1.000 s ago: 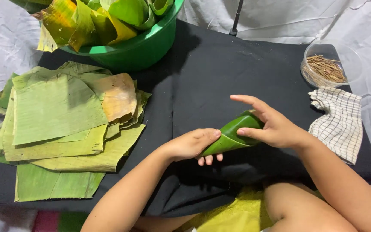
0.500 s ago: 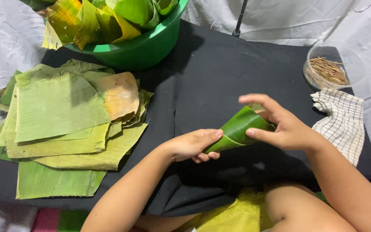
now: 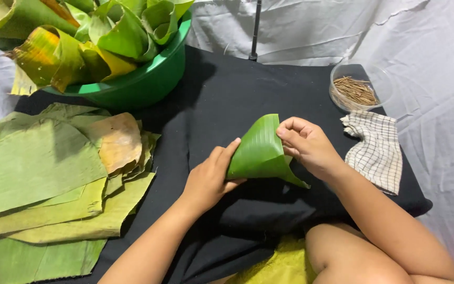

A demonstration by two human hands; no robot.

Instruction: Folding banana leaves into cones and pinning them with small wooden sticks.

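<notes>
A green banana leaf piece (image 3: 261,152) rolled into a cone is held over the black cloth (image 3: 227,100) between both hands. My left hand (image 3: 208,176) grips its lower left side with the thumb against the leaf. My right hand (image 3: 306,144) pinches the cone's upper right edge with its fingertips. The cone's wide end flares toward the lower right.
A stack of flat cut banana leaves (image 3: 43,173) lies at the left. A green basin (image 3: 143,84) full of folded leaf cones stands at the back left. A clear bowl of thin sticks (image 3: 356,89) and a checked cloth (image 3: 377,150) lie at the right.
The leaf cone has turned from lying slim and sideways to a wider, more upright cone. My right hand has shifted up to its top edge.
</notes>
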